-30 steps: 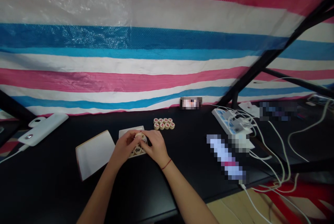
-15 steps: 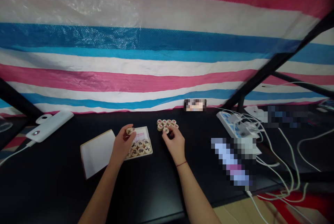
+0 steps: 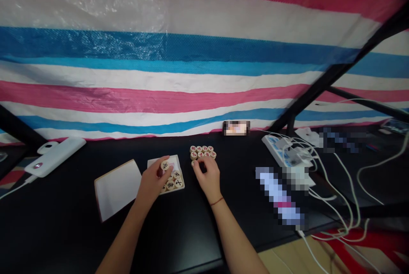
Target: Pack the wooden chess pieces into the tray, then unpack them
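Note:
Between the thumb and fingers of my left hand point(image 3: 153, 178) is a round Chinese chess piece point(image 3: 165, 165) with a black character. That hand is over a shallow white box point(image 3: 179, 168), where several more black-marked pieces point(image 3: 170, 185) lie in the near part. My right hand point(image 3: 207, 174) pinches another chess piece point(image 3: 193, 163) just in front of two rows of red-marked pieces point(image 3: 200, 148) on the black table. The fingers partly cover that piece, and whether it rests on the table I cannot tell.
A white box lid point(image 3: 119, 188) lies left of the box. Farther left is a white device point(image 3: 57, 157) with a cable. To the right are a power strip point(image 3: 275, 148), tangled white cables and a blurred phone point(image 3: 277, 197). A striped tarp point(image 3: 159, 95) hangs behind.
My left hand has moved right with its piece, farther over the box. My right hand has shifted its piece left and nearer to me, to the front of the red-marked rows.

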`<state>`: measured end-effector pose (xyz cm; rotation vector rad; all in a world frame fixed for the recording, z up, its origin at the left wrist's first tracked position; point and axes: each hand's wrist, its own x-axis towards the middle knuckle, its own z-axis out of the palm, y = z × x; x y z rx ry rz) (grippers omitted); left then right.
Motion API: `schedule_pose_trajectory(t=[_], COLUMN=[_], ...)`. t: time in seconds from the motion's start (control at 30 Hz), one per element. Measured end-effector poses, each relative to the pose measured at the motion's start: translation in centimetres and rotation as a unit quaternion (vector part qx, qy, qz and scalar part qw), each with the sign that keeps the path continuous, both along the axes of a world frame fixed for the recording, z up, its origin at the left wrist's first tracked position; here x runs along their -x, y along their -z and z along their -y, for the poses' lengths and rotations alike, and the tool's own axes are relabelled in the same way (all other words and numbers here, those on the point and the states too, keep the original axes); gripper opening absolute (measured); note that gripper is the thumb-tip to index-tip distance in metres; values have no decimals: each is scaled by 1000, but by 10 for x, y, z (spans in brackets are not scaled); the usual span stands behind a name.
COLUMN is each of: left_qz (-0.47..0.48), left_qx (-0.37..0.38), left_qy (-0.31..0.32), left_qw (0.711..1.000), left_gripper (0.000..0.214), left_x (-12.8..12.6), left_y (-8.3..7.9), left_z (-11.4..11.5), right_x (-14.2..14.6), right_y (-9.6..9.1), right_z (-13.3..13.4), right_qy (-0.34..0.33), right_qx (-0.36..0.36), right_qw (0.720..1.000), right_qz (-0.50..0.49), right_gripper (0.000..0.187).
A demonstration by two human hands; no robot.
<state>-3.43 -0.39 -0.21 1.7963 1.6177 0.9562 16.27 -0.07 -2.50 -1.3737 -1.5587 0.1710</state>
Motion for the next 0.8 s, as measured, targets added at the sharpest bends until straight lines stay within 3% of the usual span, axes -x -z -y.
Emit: schedule_pose_trajectory(t=[0.1,0.2,0.4,0.5,0.67,0.8], left_qz=[-43,-57,-86,-107,-123,-115], left_qx=[-64,-103,-110,-129,-154,-145], left_qy=[67,127,156,148,109,68], left_qw=[995,985,978,975,974,980], left_gripper=[37,40,52,48,40,34], left_x=[-7,-13,-14,-15,-7,2], left_y=[4,14,26,22,12,10], left_z=[4,5,5,5,1,-2], right_x=[12,24,32,24,-9,-26], right_y=[-5,-5,-7,-8,1,12], right_z=[7,12,15,11,2,0], right_qy=[-95,-167,-195,-161,4,23], right_qx=[-1,21,34,22,23,72], right_qw=[994,984,978,986,999,997], right_qz=[-51,-61,-57,-40,-49,0], right_gripper=[9,16,16,16,20,27])
